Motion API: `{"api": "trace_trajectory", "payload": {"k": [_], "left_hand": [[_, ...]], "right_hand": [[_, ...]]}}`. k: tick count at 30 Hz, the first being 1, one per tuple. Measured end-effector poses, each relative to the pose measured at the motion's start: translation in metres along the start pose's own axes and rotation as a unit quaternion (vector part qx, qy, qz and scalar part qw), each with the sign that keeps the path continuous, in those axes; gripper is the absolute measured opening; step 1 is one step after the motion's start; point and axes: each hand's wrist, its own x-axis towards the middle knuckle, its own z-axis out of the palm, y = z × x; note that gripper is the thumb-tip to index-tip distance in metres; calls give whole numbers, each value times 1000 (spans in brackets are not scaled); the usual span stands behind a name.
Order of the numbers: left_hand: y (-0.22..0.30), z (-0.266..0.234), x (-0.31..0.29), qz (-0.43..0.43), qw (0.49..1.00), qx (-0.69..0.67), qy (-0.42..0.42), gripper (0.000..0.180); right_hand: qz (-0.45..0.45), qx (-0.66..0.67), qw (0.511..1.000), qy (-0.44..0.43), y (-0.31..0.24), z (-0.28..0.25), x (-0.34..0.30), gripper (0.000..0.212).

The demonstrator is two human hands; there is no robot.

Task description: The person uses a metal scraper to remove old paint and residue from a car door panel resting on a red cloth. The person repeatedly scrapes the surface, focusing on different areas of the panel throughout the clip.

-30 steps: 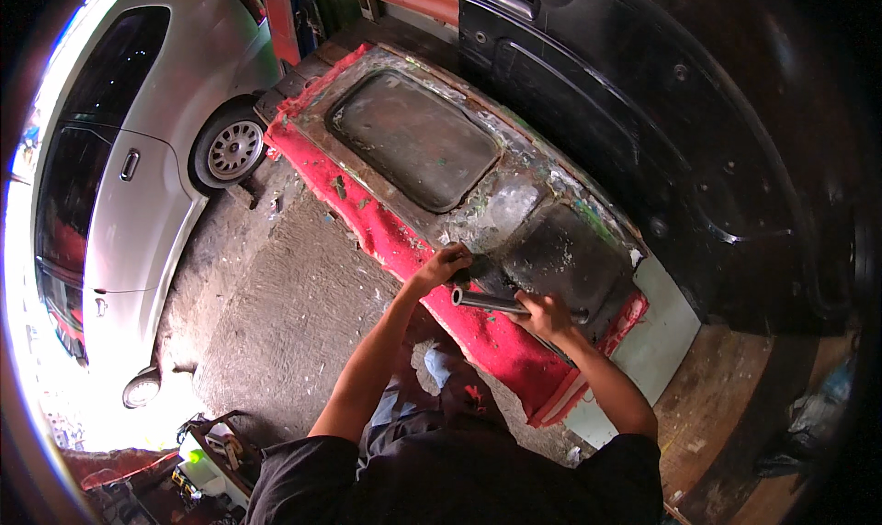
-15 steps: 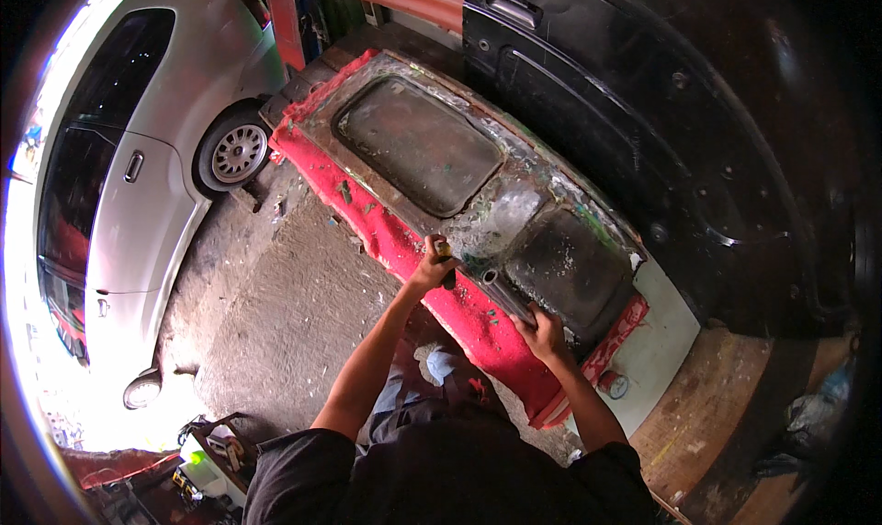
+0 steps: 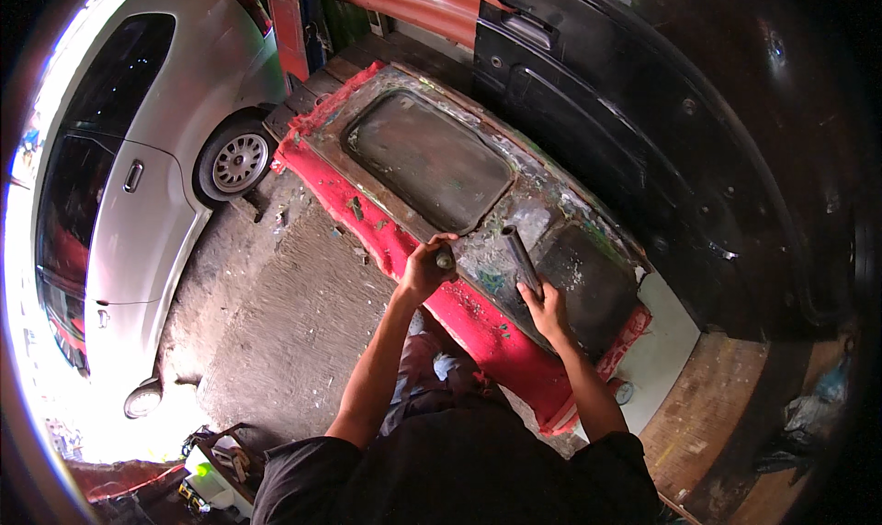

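Note:
My left hand [image 3: 424, 270] is closed around a short dark tool [image 3: 446, 258] whose rounded end faces up; its kind is hidden by my fingers. My right hand [image 3: 548, 314] grips the lower part of a dark metal pipe [image 3: 523, 259], tilted with its open end up and away from me. Both hands are over a worn, paint-stripped metal vehicle panel [image 3: 473, 242] with two recessed dark areas. It rests on a red cloth [image 3: 478, 325], scattered with green paint flakes along the near edge.
A silver car [image 3: 152, 171] stands at the left. Behind the panel leans a large black body panel [image 3: 634, 158]. A small round can [image 3: 623, 392] sits on a pale board [image 3: 663, 341] at the right. Clutter, including a white container [image 3: 216, 479], lies at the lower left.
My right hand has moved up and away from me, and the pipe now points more steeply away. My left hand has turned, showing the tool's rounded end. The view has shifted slightly.

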Motion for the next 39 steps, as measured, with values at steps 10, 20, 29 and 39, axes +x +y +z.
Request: {"api": "trace_trajectory", "payload": {"k": [10, 20, 29, 39], "left_hand": [[30, -25, 23, 37, 999, -11, -35, 33], [37, -19, 50, -19, 896, 366, 252, 51], [0, -36, 71, 159, 935, 206, 241, 40], [-6, -47, 79, 156, 940, 104, 284, 62]], "right_hand": [[41, 10, 999, 7, -6, 31, 47, 40], [49, 15, 999, -16, -11, 29, 58, 37], [53, 18, 997, -50, 16, 18, 62, 36], [36, 18, 995, -91, 21, 6, 75, 39]]}}
